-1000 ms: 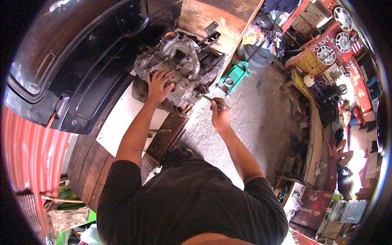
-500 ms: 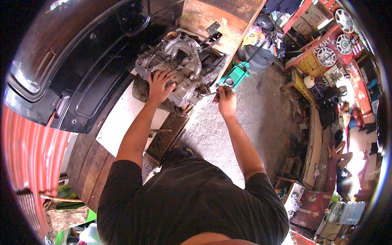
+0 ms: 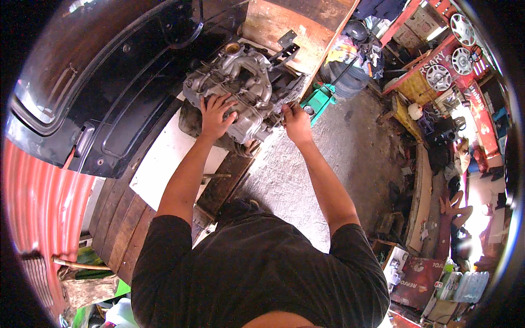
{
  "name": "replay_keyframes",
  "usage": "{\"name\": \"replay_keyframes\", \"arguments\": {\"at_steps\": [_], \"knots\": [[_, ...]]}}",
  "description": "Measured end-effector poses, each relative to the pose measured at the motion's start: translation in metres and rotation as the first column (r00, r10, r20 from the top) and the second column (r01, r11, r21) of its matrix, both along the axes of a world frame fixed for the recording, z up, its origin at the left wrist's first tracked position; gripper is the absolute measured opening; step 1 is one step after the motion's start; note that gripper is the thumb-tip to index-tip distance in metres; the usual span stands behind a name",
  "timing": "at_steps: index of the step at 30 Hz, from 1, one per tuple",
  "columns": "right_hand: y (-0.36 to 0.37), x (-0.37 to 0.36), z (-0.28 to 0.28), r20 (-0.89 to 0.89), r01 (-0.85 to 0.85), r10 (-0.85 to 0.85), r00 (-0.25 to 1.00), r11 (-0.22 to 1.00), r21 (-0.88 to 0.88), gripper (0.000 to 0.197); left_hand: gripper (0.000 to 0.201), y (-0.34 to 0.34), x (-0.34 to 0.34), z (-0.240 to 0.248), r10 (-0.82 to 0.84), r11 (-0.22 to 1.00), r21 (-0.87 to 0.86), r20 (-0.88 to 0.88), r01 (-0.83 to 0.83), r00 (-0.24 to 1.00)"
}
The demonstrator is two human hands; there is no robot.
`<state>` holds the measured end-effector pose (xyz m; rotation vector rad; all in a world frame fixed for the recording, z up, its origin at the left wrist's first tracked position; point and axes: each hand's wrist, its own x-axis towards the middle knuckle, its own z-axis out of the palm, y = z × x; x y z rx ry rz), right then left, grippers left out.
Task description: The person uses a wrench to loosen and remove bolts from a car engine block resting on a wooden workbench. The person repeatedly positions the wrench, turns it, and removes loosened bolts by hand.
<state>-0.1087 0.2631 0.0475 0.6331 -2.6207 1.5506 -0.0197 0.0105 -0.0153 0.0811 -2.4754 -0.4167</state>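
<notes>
A grey metal engine block [image 3: 240, 90] sits on a wooden bench [image 3: 126, 213] at the top middle. My left hand [image 3: 215, 115] lies flat on the block's near side, fingers spread. Against the block's right edge, my right hand [image 3: 296, 121] is closed around a thin metal tool [image 3: 283, 113], whose tip touches the engine. Most of the tool is hidden by my fingers.
A large black car body panel [image 3: 98, 82] lies to the left, beside a red corrugated sheet [image 3: 44, 202]. A white board [image 3: 164, 164] is under the engine. A green floor jack [image 3: 320, 97] and a black tyre [image 3: 344, 76] stand on the concrete floor. Shelves with hubcaps [image 3: 437, 76] are at the right.
My right hand has moved up and left from beside the bench to the engine's right edge, carrying the thin tool. The left hand has stayed on the block.
</notes>
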Motion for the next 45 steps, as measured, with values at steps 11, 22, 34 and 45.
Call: {"name": "replay_keyframes", "arguments": {"at_steps": [11,22,34,45], "knots": [[-0.002,0.091,-0.022,-0.199,-0.379,0.537,0.819,0.769,0.515,0.026,0.035,-0.004,-0.002,-0.006,-0.008,1.0,-0.026,-0.062,0.007,0.998],[0.039,0.111,-0.068,-0.345,-0.311,0.437,0.831,0.878,0.363,0.016,0.038,-0.004,0.001,-0.003,-0.01,1.0,0.003,-0.013,0.01,1.0],[0.044,0.042,-0.007,0.277,0.089,0.031,0.96,0.908,-0.409,0.023,0.036,-0.003,-0.001,-0.006,0.009,1.0,-0.007,-0.023,-0.01,1.0],[0.019,0.023,-0.002,0.272,0.056,0.02,0.962,0.962,-0.266,0.023,0.035,-0.003,-0.003,-0.006,0.008,1.0,0.007,-0.026,-0.008,1.0]]}}
